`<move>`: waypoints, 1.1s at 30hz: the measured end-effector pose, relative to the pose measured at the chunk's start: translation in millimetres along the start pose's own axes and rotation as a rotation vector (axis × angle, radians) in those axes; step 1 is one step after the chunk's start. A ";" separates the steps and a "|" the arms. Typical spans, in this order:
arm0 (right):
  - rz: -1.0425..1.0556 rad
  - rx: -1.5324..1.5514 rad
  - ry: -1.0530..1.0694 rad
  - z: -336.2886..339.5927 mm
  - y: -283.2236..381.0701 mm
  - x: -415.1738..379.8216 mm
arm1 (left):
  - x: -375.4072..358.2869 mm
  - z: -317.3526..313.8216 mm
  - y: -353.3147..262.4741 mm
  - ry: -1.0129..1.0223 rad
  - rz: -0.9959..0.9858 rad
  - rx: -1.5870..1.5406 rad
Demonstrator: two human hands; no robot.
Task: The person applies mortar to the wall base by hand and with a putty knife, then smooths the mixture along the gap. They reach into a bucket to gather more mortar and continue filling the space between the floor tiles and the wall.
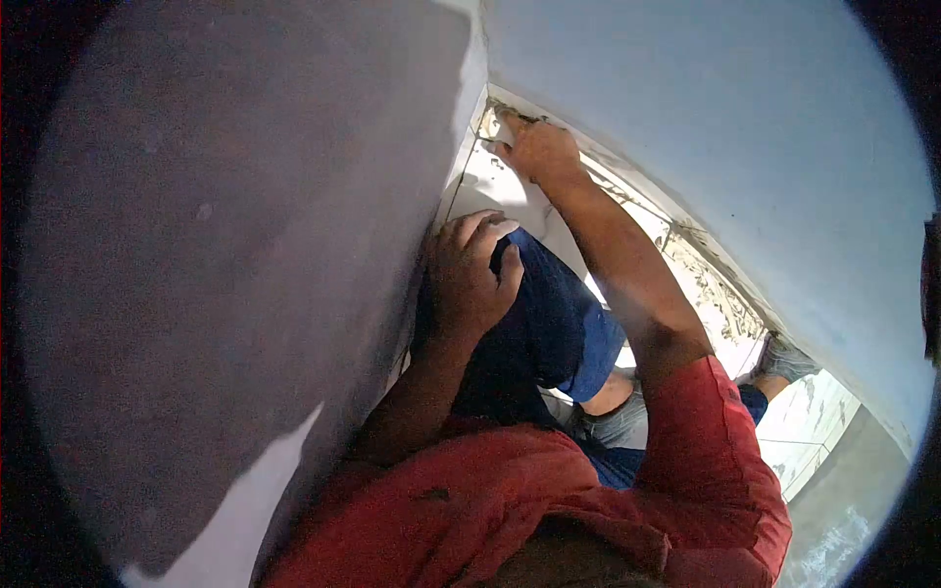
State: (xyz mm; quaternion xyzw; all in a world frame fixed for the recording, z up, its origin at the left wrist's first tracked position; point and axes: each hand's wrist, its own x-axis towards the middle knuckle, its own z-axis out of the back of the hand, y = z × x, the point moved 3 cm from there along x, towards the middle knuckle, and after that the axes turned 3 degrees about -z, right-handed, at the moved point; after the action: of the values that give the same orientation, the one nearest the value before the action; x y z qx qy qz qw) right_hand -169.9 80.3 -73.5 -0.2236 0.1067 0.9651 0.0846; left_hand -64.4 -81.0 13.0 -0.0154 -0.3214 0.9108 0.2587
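My left hand (475, 274) rests on the bent knee of my dark blue trousers (544, 318), beside the shaded wall, its fingers apart and curving over the cloth. Near the corner where both walls meet, my right hand (545, 149) is down at the floor's edge. Its index finger points into the corner, and the other fingers are curled; what they hold, if anything, is hidden. Light floor tiles (495, 181) with dark joints lie under the right hand. Grey-brown residue (720, 294) is smeared along the tile strip by the pale wall.
A shaded wall (255, 216) rises close on the left, and a pale blue wall (706, 118) stands on the right. My shod foot (613, 421) is on the floor beneath me. Bare grey floor (853, 490) shows at lower right, beyond the tiles.
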 end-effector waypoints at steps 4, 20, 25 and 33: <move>-0.058 0.015 0.072 -1.8 -13.9 -16.9 | -0.1 -1.8 3.2 -0.003 -0.012 -0.039; -0.180 -0.072 0.194 -25.3 -101.8 -82.6 | -0.8 -1.9 0.2 -0.104 -0.092 -0.112; -0.144 -0.013 0.127 -21.3 -108.2 -92.4 | 0.9 -1.2 -2.7 -0.086 -0.106 -0.060; -0.213 -0.149 0.160 -31.0 -126.9 -109.3 | -0.2 -3.0 -0.9 -0.096 -0.141 -0.046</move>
State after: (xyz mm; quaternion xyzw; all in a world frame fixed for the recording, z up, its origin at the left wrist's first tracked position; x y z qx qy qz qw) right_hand -33.4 182.3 -72.9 -0.3153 0.0170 0.9351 0.1610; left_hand -63.3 -78.7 11.1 0.0448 -0.3547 0.8824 0.3060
